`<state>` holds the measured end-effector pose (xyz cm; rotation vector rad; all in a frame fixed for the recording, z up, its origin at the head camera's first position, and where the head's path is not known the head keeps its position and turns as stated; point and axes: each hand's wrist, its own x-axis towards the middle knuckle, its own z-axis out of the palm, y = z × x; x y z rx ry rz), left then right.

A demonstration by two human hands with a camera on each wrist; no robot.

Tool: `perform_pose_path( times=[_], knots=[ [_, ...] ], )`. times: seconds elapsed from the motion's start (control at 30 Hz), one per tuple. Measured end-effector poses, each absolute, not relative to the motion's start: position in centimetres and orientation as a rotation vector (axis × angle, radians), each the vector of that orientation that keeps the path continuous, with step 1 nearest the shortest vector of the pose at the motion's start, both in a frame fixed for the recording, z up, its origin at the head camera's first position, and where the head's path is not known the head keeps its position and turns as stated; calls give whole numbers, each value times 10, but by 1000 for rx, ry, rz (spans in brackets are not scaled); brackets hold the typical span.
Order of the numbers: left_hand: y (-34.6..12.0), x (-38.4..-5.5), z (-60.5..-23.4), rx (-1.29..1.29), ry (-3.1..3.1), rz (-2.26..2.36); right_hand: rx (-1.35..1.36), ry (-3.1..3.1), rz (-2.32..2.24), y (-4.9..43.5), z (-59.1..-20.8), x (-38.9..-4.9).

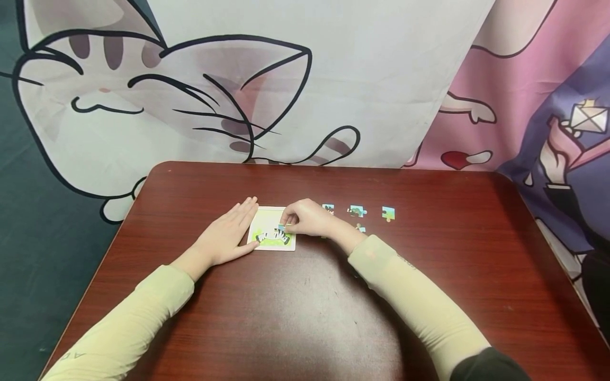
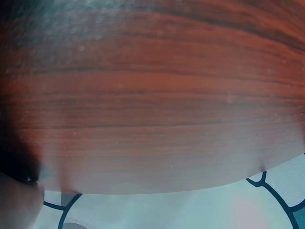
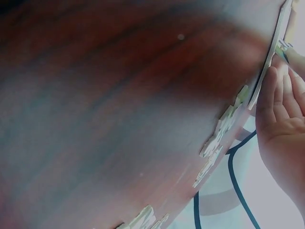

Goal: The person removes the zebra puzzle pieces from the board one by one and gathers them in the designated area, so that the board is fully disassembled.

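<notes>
A small white-framed puzzle board (image 1: 270, 212) lies on the table, a zebra picture (image 1: 272, 239) showing across its lower part. My left hand (image 1: 224, 236) rests along the board's left side with fingers straight, the thumb reaching its lower left. Between thumb and fingertips, my right hand (image 1: 311, 218) pinches a small blue-topped puzzle piece (image 1: 281, 228) over the right half of the board. The right wrist view shows the right hand (image 3: 281, 114) from the palm side, at the board's edge (image 3: 263, 76). In the left wrist view only a blurred bit of hand appears at the lower left corner.
Right of the board lie several loose puzzle pieces, among them a blue-green one (image 1: 357, 211) and a blue-yellow one (image 1: 388, 213). My right forearm partly covers others. The reddish-brown table (image 1: 305, 317) ends at a cartoon-print cloth (image 1: 381, 95) behind.
</notes>
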<state>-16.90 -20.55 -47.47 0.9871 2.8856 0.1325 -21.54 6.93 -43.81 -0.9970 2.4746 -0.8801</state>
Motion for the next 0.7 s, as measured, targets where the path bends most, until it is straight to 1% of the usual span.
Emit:
perform_pose_path(
  times=[0.47, 0.7],
  knots=[
    [-204, -169, -472, 985, 2885, 145, -984, 2471, -880, 73, -432, -215],
    [-205, -168, -473, 992, 2890, 137, -952, 2481, -1008, 78, -429, -214]
  ],
)
